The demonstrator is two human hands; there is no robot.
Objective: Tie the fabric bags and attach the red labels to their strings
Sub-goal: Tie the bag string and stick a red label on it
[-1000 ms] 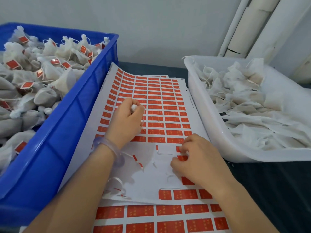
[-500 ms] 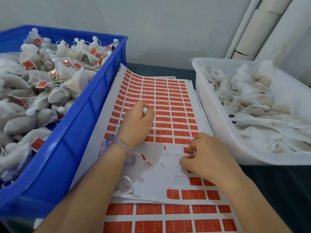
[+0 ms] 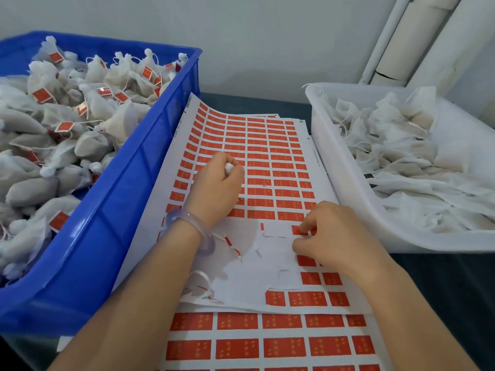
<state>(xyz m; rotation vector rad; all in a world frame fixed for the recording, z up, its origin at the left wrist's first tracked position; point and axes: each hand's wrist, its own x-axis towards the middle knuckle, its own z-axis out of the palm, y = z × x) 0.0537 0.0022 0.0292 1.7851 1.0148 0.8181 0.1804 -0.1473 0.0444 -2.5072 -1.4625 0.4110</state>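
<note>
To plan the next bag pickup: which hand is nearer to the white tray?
Right. The right hand pinches a red label just beside the white tray; the left hand, gripping a bag, is farther off, toward the blue crate.

One white bag [image 3: 228, 167] sits in the left hand [image 3: 214, 188], only its top visible. The right hand [image 3: 334, 236] pinches a red label [image 3: 297, 230] on the half-peeled sheet [image 3: 267, 145]. Tied, labelled bags [image 3: 67, 116] fill the blue crate [image 3: 120, 210]; flat untied bags [image 3: 401, 156] lie in the white tub [image 3: 348, 183].
</note>
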